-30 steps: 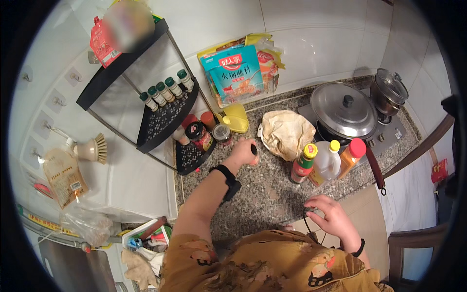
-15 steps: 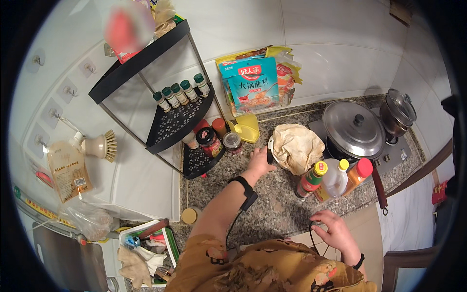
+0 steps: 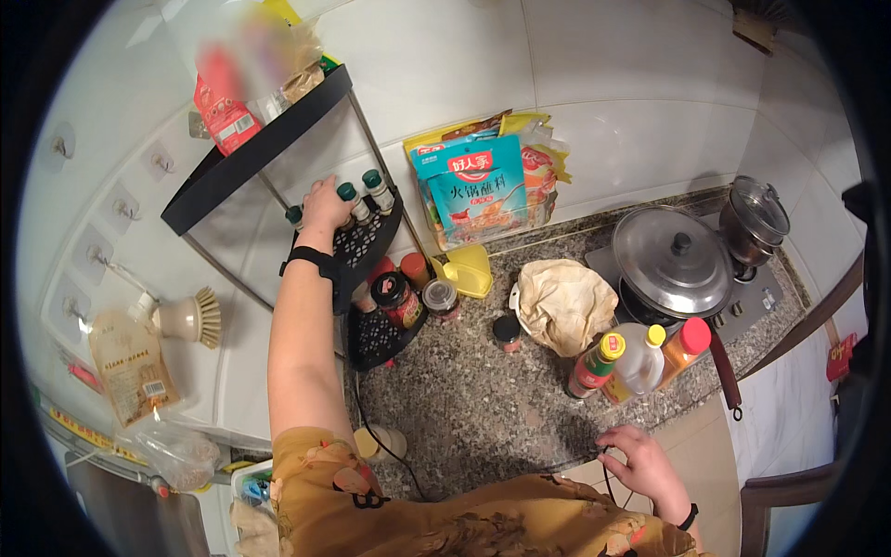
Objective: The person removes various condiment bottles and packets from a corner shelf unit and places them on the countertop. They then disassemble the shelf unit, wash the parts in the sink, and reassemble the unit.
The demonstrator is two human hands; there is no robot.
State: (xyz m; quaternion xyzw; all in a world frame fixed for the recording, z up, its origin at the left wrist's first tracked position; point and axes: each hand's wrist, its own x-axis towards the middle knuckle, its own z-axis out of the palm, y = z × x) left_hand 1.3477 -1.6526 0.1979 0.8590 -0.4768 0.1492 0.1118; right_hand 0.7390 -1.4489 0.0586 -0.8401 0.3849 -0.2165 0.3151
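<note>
My left hand (image 3: 325,206) is up at the middle shelf of a black corner rack (image 3: 357,243), its fingers curled down over a row of green-capped spice bottles. It closes round one of them, which the hand hides. Two bottles (image 3: 376,192) show on its right and another green cap (image 3: 294,214) on its left. My right hand (image 3: 639,461), low at the counter's front edge, pinches a thin black cable (image 3: 608,473). A small black-lidded jar (image 3: 507,332) stands on the granite counter beside a crumpled beige cloth-like bundle (image 3: 564,302).
A sauce bottle (image 3: 594,367), a clear jug (image 3: 637,364) and a red-capped bottle (image 3: 685,351) stand near my right hand. Behind them, a lidded pan (image 3: 673,260) sits on the stove. Seasoning packets (image 3: 478,190) lean against the wall. A yellow scoop-shaped container (image 3: 467,271) stands beside the rack.
My left hand has let go of the black-lidded jar and moved up and left to the spice bottles. The jar stays on the counter. My right hand has hardly moved.
</note>
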